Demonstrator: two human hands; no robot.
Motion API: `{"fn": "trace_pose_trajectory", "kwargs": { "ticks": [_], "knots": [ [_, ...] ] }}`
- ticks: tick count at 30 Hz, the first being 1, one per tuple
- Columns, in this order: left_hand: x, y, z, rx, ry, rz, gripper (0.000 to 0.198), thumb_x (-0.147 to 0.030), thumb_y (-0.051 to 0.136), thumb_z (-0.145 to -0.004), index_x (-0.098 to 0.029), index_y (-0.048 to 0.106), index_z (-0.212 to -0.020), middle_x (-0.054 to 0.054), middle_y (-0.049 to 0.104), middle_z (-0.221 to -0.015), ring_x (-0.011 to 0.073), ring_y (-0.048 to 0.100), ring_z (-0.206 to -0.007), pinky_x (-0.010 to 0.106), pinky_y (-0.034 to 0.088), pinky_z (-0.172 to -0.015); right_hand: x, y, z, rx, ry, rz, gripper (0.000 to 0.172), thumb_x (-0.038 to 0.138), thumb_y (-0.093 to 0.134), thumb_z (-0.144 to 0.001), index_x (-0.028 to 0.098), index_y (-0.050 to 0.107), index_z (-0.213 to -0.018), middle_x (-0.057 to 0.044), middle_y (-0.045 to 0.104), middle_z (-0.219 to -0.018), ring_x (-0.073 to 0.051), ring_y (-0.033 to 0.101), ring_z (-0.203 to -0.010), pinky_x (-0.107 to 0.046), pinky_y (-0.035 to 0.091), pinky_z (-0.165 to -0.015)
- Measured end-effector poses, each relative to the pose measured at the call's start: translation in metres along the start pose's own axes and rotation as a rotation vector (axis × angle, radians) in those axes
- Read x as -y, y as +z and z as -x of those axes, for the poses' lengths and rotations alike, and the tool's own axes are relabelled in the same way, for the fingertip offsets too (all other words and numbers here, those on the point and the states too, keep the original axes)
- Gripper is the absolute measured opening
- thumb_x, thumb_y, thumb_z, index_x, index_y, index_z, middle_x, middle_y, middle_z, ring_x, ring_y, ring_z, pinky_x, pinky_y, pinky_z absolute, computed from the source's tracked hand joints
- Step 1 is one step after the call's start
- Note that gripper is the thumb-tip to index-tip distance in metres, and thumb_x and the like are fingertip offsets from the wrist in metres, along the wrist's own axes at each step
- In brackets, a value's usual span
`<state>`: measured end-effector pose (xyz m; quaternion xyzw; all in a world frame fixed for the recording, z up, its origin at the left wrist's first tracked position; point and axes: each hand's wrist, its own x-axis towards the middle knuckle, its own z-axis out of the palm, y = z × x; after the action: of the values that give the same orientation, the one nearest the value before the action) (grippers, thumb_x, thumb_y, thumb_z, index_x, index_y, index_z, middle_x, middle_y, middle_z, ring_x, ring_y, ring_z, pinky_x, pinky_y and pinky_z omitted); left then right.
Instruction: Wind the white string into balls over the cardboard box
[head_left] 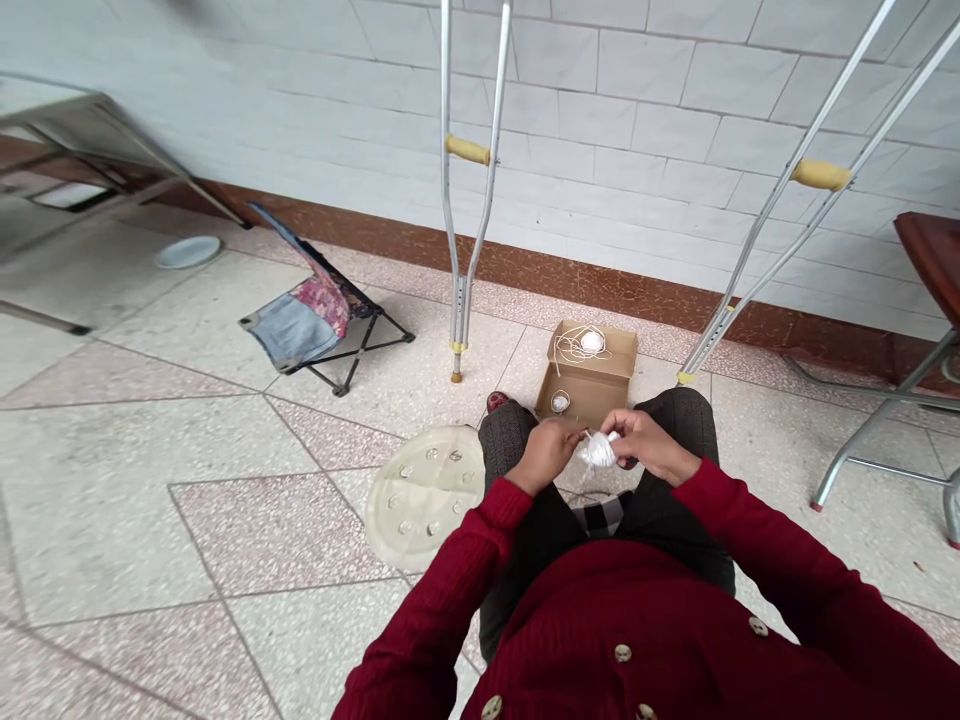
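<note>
A red buttoned cardigan (622, 610) fills the foreground — above it, the fingers of the left hand (546, 455) and right hand (649, 443) curl closed, gripping a crumpled white bundle (598, 452) between them — with a cardboard box (586, 375) holding a coil of white cord (579, 345) just beyond the fingertips.

white tiled wall (630, 90) | brown skirting (525, 265) | speckled terrazzo floor (187, 530) | low folding chair (315, 315)
</note>
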<state>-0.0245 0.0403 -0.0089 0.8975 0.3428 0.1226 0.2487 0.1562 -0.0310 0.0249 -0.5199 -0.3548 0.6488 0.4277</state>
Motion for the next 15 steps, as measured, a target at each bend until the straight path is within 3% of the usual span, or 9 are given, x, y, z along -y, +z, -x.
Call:
{"fn": "trace_pose_trajectory", "kwargs": {
  "ticks": [2,4,6,8,12,15],
  "knots": [
    [0.008,-0.015,-0.013,-0.044,0.055,-0.050,0.025,-0.023,0.047,-0.093,-0.018,0.069,-0.084,0.005,0.069,-0.079,0.0173,0.062,-0.079,0.027,0.044,-0.076,-0.012,0.003,0.011,0.122,0.097,0.044,0.019,0.015,0.070,-0.053,0.017,0.060,-0.069,0.005,0.057,-0.056,-0.006,0.046,-0.042,-0.016,0.036,-0.036],
    [0.007,-0.032,-0.026,-0.077,0.100,-0.115,0.027,-0.022,0.045,-0.094,-0.018,0.069,-0.082,0.005,0.068,-0.076,0.0169,0.060,-0.076,0.029,0.043,-0.081,-0.027,0.004,0.011,0.139,0.163,0.072,0.020,0.014,0.069,-0.051,0.017,0.060,-0.069,0.006,0.056,-0.055,-0.007,0.047,-0.042,-0.016,0.037,-0.036],
    [-0.002,-0.045,-0.034,-0.094,0.141,-0.183,0.029,-0.021,0.043,-0.094,-0.018,0.068,-0.080,0.005,0.067,-0.073,0.0169,0.059,-0.073,0.031,0.043,-0.084,-0.038,0.002,0.001,0.015,0.180,0.082,0.020,0.013,0.067,-0.050,0.017,0.059,-0.068,0.007,0.055,-0.053,-0.007,0.047,-0.040,-0.017,0.037,-0.036],
    [-0.017,-0.051,-0.033,-0.090,0.181,-0.243,0.029,-0.021,0.042,-0.094,-0.017,0.067,-0.079,0.005,0.065,-0.072,0.0176,0.058,-0.072,0.032,0.042,-0.085,-0.042,-0.003,-0.016,-0.193,0.127,0.041,0.019,0.013,0.066,-0.048,0.017,0.057,-0.064,0.007,0.053,-0.050,-0.007,0.047,-0.039,-0.017,0.037,-0.035],
    [-0.044,-0.040,-0.012,-0.063,0.241,-0.243,0.030,-0.026,0.041,-0.096,-0.016,0.066,-0.085,0.007,0.066,-0.075,0.0191,0.059,-0.076,0.032,0.042,-0.082,-0.025,-0.014,-0.051,-0.458,-0.027,-0.085,0.021,0.018,0.066,-0.049,0.019,0.052,-0.064,0.006,0.055,-0.055,-0.008,0.050,-0.044,-0.018,0.041,-0.039],
    [-0.042,-0.019,0.008,-0.065,0.172,-0.162,0.030,-0.029,0.040,-0.097,-0.017,0.066,-0.086,0.006,0.067,-0.076,0.0183,0.060,-0.075,0.029,0.043,-0.075,-0.002,-0.013,-0.055,-0.468,-0.140,-0.135,0.023,0.022,0.067,-0.052,0.019,0.053,-0.070,0.004,0.058,-0.066,-0.008,0.053,-0.052,-0.018,0.043,-0.043]
  ]
}}
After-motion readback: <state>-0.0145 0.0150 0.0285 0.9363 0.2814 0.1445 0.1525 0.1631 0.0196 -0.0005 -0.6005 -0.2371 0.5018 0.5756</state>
